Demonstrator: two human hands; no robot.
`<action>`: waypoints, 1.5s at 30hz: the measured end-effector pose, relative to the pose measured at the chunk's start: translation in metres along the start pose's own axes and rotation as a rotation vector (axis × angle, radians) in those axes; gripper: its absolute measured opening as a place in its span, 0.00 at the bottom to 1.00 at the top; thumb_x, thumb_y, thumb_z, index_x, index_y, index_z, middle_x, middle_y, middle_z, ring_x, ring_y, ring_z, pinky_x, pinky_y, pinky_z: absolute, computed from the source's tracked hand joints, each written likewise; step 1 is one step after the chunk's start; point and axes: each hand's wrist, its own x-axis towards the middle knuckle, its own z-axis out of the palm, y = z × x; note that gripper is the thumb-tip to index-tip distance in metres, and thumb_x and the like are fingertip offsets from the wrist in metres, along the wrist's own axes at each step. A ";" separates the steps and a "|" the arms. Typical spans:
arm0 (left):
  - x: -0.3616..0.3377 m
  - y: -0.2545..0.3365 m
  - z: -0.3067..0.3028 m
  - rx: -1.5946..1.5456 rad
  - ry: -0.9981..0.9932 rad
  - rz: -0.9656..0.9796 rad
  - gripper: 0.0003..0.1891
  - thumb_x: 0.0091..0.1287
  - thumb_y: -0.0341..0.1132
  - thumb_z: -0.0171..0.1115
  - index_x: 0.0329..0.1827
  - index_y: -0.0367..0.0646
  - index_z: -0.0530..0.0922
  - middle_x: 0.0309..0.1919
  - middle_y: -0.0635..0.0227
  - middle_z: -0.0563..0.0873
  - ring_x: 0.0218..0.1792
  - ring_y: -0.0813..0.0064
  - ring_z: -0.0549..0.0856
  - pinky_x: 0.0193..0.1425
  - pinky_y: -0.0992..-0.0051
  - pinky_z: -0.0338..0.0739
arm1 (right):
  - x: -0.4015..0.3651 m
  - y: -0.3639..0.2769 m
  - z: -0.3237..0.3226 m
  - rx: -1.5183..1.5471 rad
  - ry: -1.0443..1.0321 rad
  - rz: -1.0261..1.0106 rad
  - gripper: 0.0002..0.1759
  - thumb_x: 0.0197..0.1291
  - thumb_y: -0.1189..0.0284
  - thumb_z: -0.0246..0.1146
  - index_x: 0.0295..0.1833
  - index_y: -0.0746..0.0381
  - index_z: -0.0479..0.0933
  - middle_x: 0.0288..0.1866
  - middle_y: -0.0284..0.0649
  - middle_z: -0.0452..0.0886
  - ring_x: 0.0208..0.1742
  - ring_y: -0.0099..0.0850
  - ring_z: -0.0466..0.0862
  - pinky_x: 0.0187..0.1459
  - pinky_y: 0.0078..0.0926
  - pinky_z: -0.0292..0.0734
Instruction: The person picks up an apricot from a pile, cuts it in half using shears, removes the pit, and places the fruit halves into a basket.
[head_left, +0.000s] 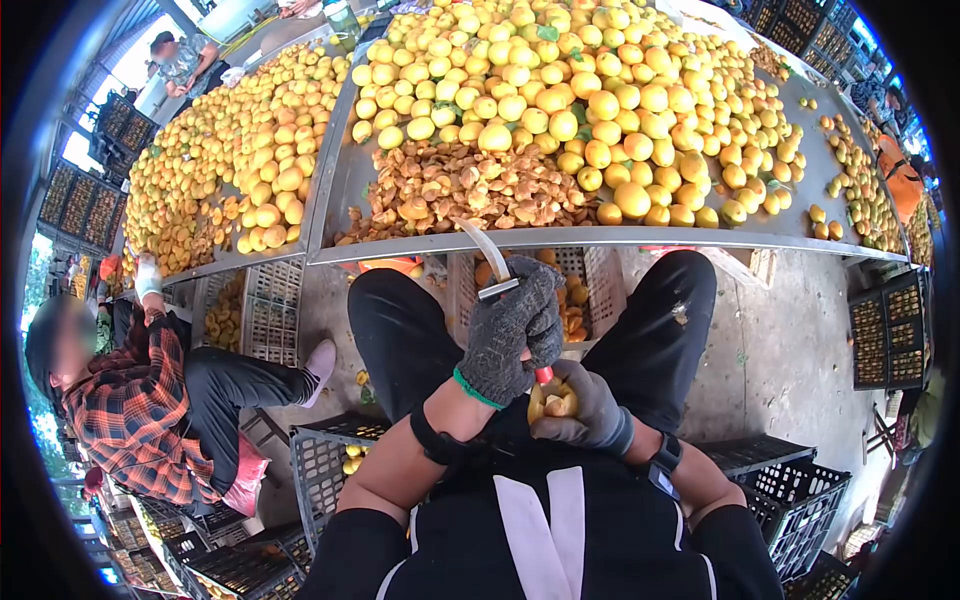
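My left hand point(513, 335), in a dark knitted glove with a green cuff, is closed around a knife point(487, 247). Its curved blade points up toward the table, and a bit of red handle shows below the fist. Close beside it, lower and to the right, my right hand point(597, 408) in a grey glove grips an apricot point(553, 402). That fruit looks cut open, with a paler lump showing inside. Both hands are above my lap, in front of the metal table point(600, 237). A heap of brown pits and scraps point(470, 190) lies near the table edge.
Yellow apricots point(560, 75) are piled across the table, and more point(250, 140) on the left one. A crate point(603, 290) with fruit stands between my knees. Black crates point(800, 505) flank me. A person in a checked shirt point(140, 420) sits at left.
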 end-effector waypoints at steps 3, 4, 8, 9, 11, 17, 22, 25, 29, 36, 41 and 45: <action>0.003 -0.004 -0.005 -0.038 0.053 -0.035 0.02 0.71 0.35 0.58 0.41 0.50 0.75 0.14 0.79 0.67 0.09 0.86 0.61 0.11 0.83 0.54 | -0.001 0.005 0.000 -0.034 -0.014 -0.009 0.43 0.43 0.49 0.76 0.56 0.65 0.67 0.38 0.46 0.81 0.39 0.46 0.84 0.42 0.35 0.78; 0.003 -0.004 -0.004 -0.041 0.052 -0.029 0.02 0.71 0.35 0.58 0.41 0.50 0.75 0.14 0.79 0.67 0.09 0.86 0.61 0.11 0.83 0.54 | -0.001 0.005 -0.001 -0.054 -0.018 -0.012 0.43 0.43 0.49 0.76 0.56 0.65 0.67 0.38 0.46 0.81 0.39 0.45 0.84 0.42 0.34 0.78; 0.012 -0.004 -0.010 -0.018 0.109 0.005 0.02 0.70 0.34 0.58 0.40 0.48 0.75 0.14 0.78 0.68 0.09 0.86 0.62 0.11 0.84 0.54 | 0.007 0.000 -0.005 0.018 -0.050 0.124 0.39 0.50 0.52 0.73 0.59 0.66 0.68 0.39 0.45 0.80 0.41 0.39 0.84 0.44 0.30 0.77; 0.015 -0.005 -0.014 0.001 0.126 0.027 0.02 0.70 0.34 0.59 0.39 0.47 0.75 0.14 0.78 0.68 0.09 0.87 0.62 0.11 0.84 0.54 | 0.009 0.003 -0.005 0.017 -0.050 0.121 0.39 0.50 0.52 0.73 0.59 0.66 0.68 0.39 0.45 0.80 0.41 0.39 0.84 0.44 0.30 0.77; 0.019 -0.005 -0.016 0.037 0.122 0.065 0.03 0.69 0.33 0.59 0.39 0.46 0.75 0.14 0.78 0.69 0.09 0.87 0.62 0.12 0.84 0.55 | 0.013 0.014 -0.005 0.337 -0.050 0.321 0.35 0.59 0.55 0.68 0.63 0.67 0.67 0.43 0.42 0.79 0.46 0.31 0.81 0.45 0.25 0.76; 0.022 0.001 -0.006 0.219 0.098 0.183 0.04 0.68 0.32 0.61 0.38 0.43 0.77 0.18 0.77 0.74 0.14 0.87 0.71 0.14 0.84 0.63 | 0.020 -0.004 -0.016 0.746 -0.106 0.700 0.24 0.63 0.65 0.63 0.59 0.67 0.70 0.51 0.39 0.76 0.47 0.28 0.79 0.49 0.24 0.78; 0.011 0.011 -0.025 0.651 0.139 0.418 0.04 0.67 0.29 0.61 0.40 0.38 0.79 0.34 0.70 0.84 0.33 0.81 0.83 0.36 0.80 0.79 | 0.006 0.033 -0.007 0.876 0.119 0.645 0.16 0.60 0.78 0.59 0.54 0.67 0.70 0.51 0.41 0.74 0.50 0.30 0.79 0.49 0.24 0.79; 0.013 -0.007 -0.055 0.430 -0.034 0.519 0.06 0.66 0.29 0.62 0.42 0.36 0.79 0.36 0.69 0.85 0.39 0.77 0.84 0.44 0.77 0.80 | 0.009 0.032 -0.007 0.960 0.240 0.540 0.15 0.55 0.85 0.61 0.50 0.68 0.71 0.53 0.44 0.73 0.52 0.32 0.78 0.51 0.25 0.79; -0.005 -0.015 -0.063 1.366 -0.122 0.458 0.29 0.58 0.44 0.71 0.60 0.43 0.72 0.39 0.57 0.85 0.40 0.62 0.87 0.44 0.67 0.80 | 0.020 0.029 0.002 0.999 0.393 0.523 0.09 0.50 0.84 0.68 0.38 0.69 0.76 0.51 0.48 0.75 0.48 0.36 0.80 0.49 0.25 0.78; -0.003 -0.003 -0.053 1.466 -0.346 0.433 0.39 0.52 0.52 0.73 0.66 0.48 0.69 0.48 0.55 0.84 0.47 0.55 0.85 0.50 0.65 0.79 | 0.027 0.004 -0.017 -0.392 0.086 -0.074 0.20 0.62 0.79 0.59 0.60 0.67 0.67 0.50 0.43 0.77 0.49 0.33 0.80 0.52 0.23 0.77; 0.008 -0.023 -0.074 1.264 -0.315 0.406 0.41 0.46 0.41 0.80 0.65 0.46 0.69 0.52 0.59 0.83 0.51 0.62 0.84 0.55 0.67 0.78 | 0.031 0.007 -0.008 0.949 0.271 0.408 0.19 0.60 0.78 0.61 0.56 0.68 0.69 0.52 0.44 0.76 0.53 0.35 0.79 0.55 0.27 0.76; 0.007 -0.027 -0.081 1.352 -0.273 0.404 0.39 0.48 0.41 0.79 0.64 0.45 0.69 0.49 0.58 0.84 0.50 0.60 0.85 0.53 0.67 0.79 | 0.034 0.006 -0.017 1.244 0.226 0.638 0.19 0.64 0.75 0.50 0.60 0.68 0.66 0.52 0.43 0.76 0.55 0.34 0.78 0.56 0.30 0.76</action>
